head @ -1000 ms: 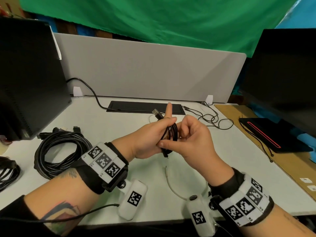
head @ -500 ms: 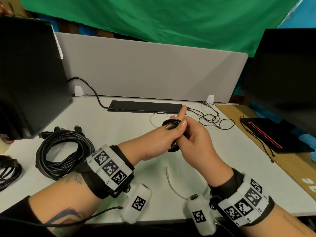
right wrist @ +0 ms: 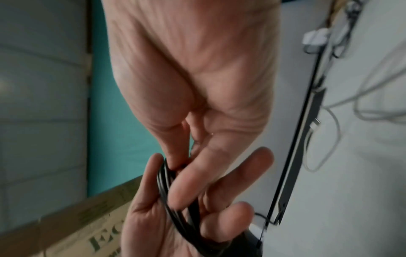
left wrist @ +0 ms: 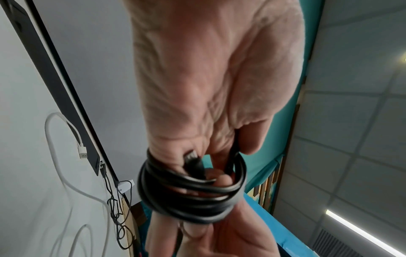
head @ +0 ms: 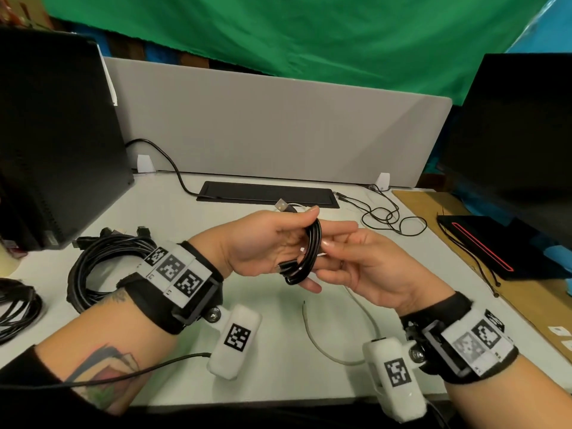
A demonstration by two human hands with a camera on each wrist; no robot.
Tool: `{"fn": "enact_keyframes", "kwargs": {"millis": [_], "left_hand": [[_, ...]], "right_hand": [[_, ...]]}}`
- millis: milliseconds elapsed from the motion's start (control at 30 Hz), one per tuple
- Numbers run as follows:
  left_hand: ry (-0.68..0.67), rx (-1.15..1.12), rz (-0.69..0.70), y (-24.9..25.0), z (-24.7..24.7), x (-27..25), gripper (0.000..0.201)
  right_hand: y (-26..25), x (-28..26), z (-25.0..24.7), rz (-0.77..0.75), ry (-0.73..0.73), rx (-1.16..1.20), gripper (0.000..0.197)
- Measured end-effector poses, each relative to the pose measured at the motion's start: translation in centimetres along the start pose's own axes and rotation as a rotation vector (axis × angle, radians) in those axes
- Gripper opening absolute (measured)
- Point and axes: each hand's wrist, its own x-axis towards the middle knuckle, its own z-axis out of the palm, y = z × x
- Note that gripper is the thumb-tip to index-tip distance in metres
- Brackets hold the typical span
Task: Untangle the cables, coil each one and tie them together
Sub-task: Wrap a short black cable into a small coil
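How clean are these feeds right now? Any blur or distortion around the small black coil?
Head view: fairly sharp but wide-angle, the grey divider panel bowing; the small black coiled cable is clear between the left hand and right hand. Left wrist view: the coil is motion-smeared. Right wrist view: soft throughout, the white cables behind streaked.

A small coil is held between both hands at frame centre; a larger coil is placed lower left on the table.

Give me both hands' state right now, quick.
Left hand: holding the coiled black cable.
Right hand: fingers pinching the same coil.
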Motion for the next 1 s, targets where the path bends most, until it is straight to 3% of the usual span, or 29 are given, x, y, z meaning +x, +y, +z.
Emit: {"fn": "enact_keyframes", "kwargs": {"millis": [200,300,400,567,667,800,900,1000], "left_hand": [[0.078,0.082,0.007,-0.5,0.0,0.5,0.052],[0.163,0.154,0.01,-0.5,0.2,0.7,0.048],[0.233,0.227,0.016,-0.7,-0.1,0.8,0.042],[0.426,0.317,0.103,-0.9,-1.1,1.3,0.052],[0.395,0.16,0.2,-0.8,-1.0,1.4,0.067],[0.361,-0.001,0.253,-1.3,0.0,2.1,0.054],[0.363,0.013,0.243,-1.7,0.1,2.4,0.053],[0.383,-0.031,0.224,-1.8,0.5,2.3,0.051]], "right_hand": [[-0.3,-0.2,0.0,-0.07,0.153,-0.424,0.019],[-0.2,0.0,0.0,-0.213,0.297,-0.705,0.034],[0.0,0.1,0.6,-0.253,0.355,-0.784,0.039],[0.3,0.3,0.8,-0.214,0.322,-0.69,0.026],[0.4,0.2,0.7,-0.207,0.239,-0.513,0.014],[0.6,0.0,0.9,-0.257,0.202,-0.372,0.013],[0.7,0.1,1.0,-0.334,0.222,-0.348,0.024],[0.6,-0.1,1.0,-0.378,0.249,-0.404,0.02]]}}
